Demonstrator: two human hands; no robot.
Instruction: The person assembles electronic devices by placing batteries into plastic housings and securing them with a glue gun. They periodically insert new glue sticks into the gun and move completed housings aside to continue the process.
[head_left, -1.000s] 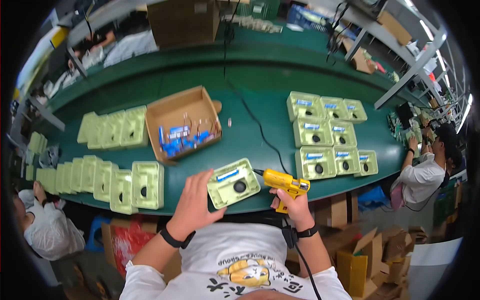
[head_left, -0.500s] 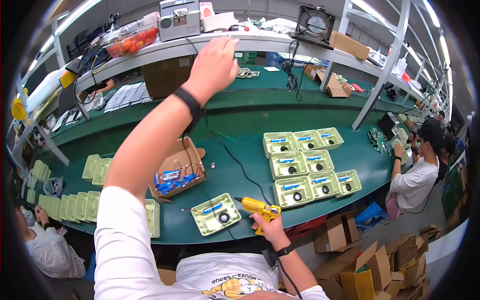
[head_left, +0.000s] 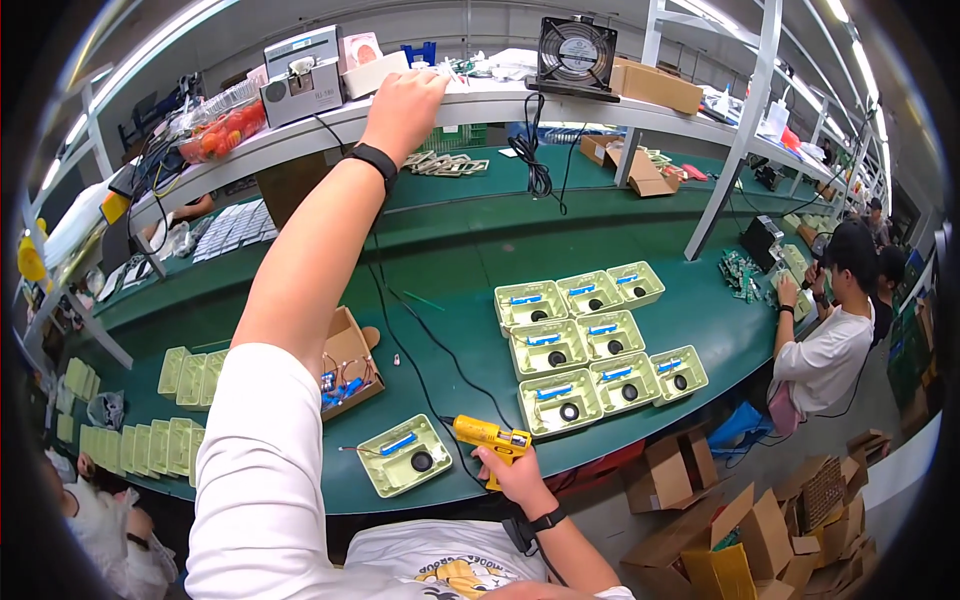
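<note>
— Yellow plastic pistol-shaped tool (head_left: 487, 437), nearest of all: who has it?

— The right hand (head_left: 512, 478), grip wrapped around its handle at the near edge of the green surface (head_left: 450, 290), nozzle pointing left.

— Toward what?

— A pale green moulded plastic tray (head_left: 403, 456) just left of the nozzle, lying flat, with a blue strip and a black round piece inside. Tool and tray look apart, not touching.

— And beyond that?

— An open brown cardboard box (head_left: 345, 365) of blue parts, partly behind the raised arm. To the right lies a cluster of matching green trays (head_left: 585, 340), each already fitted with blue and black pieces.

— The other hand?

— The left hand (head_left: 403, 108) is far up, palm down on the front edge of the white shelf (head_left: 600, 100), beside a grey boxy device (head_left: 300, 65). Whether its grip has closed on anything I cannot tell; the fingers are hidden over the edge.

— So which step?

— A fetch from the shelf, I'd judge, with work on the near tray paused. A next move calls for keeping the tool steady, clear of the tray.
</note>
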